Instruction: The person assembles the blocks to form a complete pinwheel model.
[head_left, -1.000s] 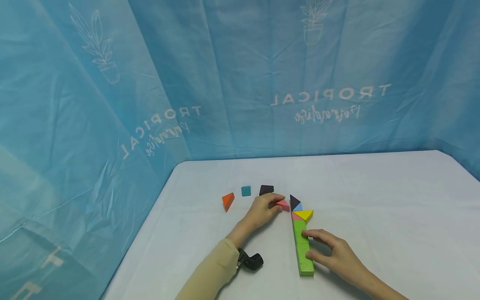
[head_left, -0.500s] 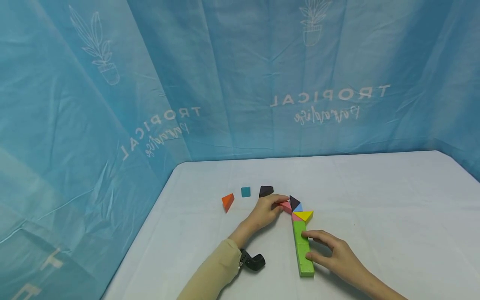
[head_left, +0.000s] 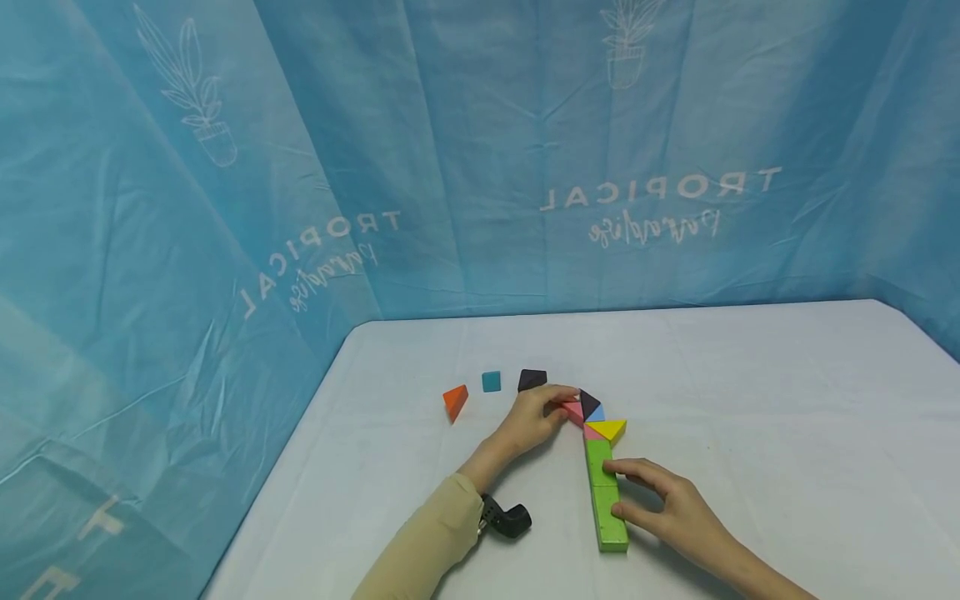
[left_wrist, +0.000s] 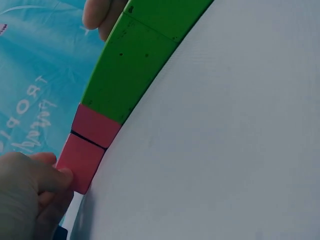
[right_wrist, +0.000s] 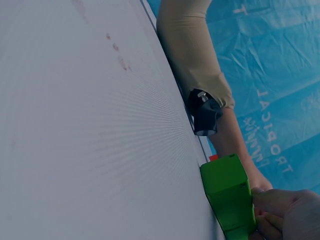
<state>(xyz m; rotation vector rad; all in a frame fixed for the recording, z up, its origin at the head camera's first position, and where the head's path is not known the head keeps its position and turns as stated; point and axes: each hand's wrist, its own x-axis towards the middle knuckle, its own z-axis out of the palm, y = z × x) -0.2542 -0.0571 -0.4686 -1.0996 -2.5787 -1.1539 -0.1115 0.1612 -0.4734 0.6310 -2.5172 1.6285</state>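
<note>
My left hand (head_left: 528,421) pinches a pink triangular block (head_left: 573,412) between thumb and fingers. That block lies against the upper end of a row of blocks; in the left wrist view a thin dark gap parts the held pink block (left_wrist: 82,162) from another pink piece (left_wrist: 97,125). The row has two green blocks (head_left: 610,521) at its near end, then a small pink triangle (head_left: 593,434), a yellow triangle (head_left: 613,429), a light blue piece (head_left: 597,414) and a black triangle (head_left: 588,406). My right hand (head_left: 678,512) rests thumb and index fingertips on the green blocks' right side.
Left of the row, on the white-covered table (head_left: 787,433), lie a black block (head_left: 532,379), a teal block (head_left: 491,382) and an orange triangular block (head_left: 455,402). A black wrist device (head_left: 507,520) hangs off the left sleeve. Blue curtain (head_left: 465,167) stands behind.
The left hand has slid the pink block slightly right, closing the space beside the black triangle between the first two frames. The right hand and green blocks stay in place.
</note>
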